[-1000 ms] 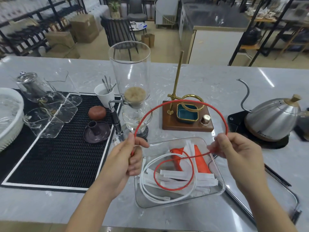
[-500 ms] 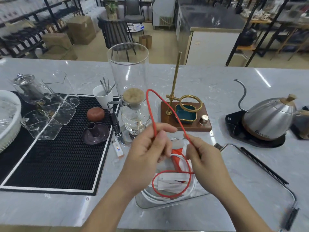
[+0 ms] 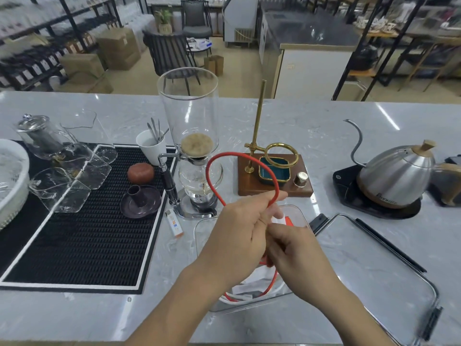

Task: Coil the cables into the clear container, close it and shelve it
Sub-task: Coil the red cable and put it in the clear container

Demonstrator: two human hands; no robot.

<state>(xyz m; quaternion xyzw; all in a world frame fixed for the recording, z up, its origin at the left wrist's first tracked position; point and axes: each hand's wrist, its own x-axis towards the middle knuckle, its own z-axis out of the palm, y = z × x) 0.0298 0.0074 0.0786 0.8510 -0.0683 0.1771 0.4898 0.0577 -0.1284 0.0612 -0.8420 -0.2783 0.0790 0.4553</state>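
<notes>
**Red cable looped above the clear container**

Your left hand [image 3: 245,222] pinches the red cable [image 3: 225,156], which arches up as a loop just above the clear container [image 3: 298,216]. Your right hand [image 3: 295,255] curls round the same cable over the container, where more red and white cable [image 3: 232,299] lies coiled. The lid [image 3: 379,265] lies open just right of the container.

White lighter [image 3: 174,223] on marble counter, beside siphon coffee maker base: orange print, digits "24" legible, smaller characters beside them too small to read. Steel gooseneck kettle [image 3: 396,177] at right: pale lettering low on body near base, blurred, unreadable. Shelf packages in background at left: white labels, illegible.
</notes>
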